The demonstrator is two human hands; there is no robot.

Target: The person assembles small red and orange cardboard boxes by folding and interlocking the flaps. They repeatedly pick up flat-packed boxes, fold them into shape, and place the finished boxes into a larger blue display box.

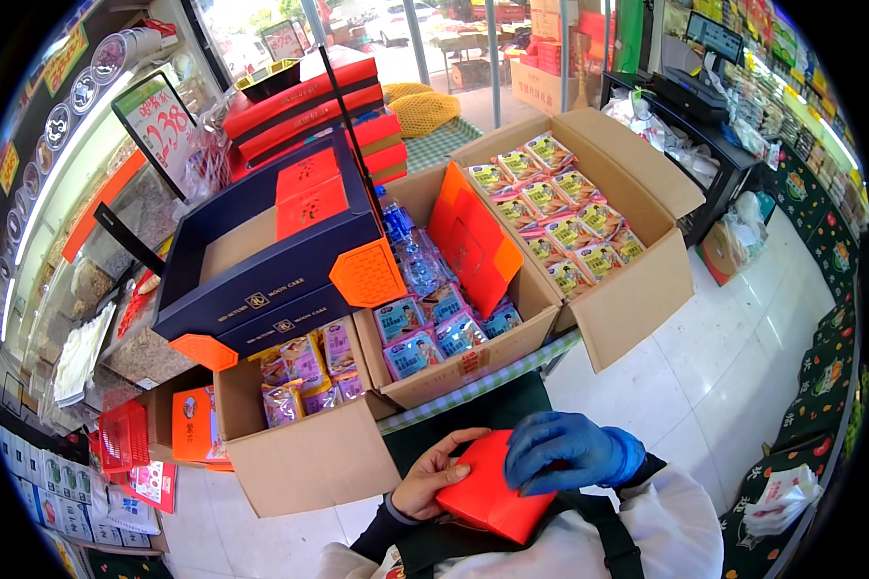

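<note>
In front of my chest is a red cardboard box (488, 492), tilted. My bare left hand (429, 482) grips it by its left side, thumb on top. My right hand (562, 452), in a blue glove, is curled over its right part; the fingertips are partly hidden. Just beyond my hands stands an open carton (473, 374) with blue-and-pink packets (415, 355), water bottles and an upright red-orange card (465, 241). To its left, another open carton (309, 468) holds purple-and-yellow packets (304, 365).
A third carton (620, 289) at the right holds rows of yellow-and-pink packets (560, 207). Dark blue gift boxes (261, 309) with orange corners rest over the left carton, near stacked red boxes (304, 106). A red basket (126, 434) stands at left, a black desk (710, 145) at far right.
</note>
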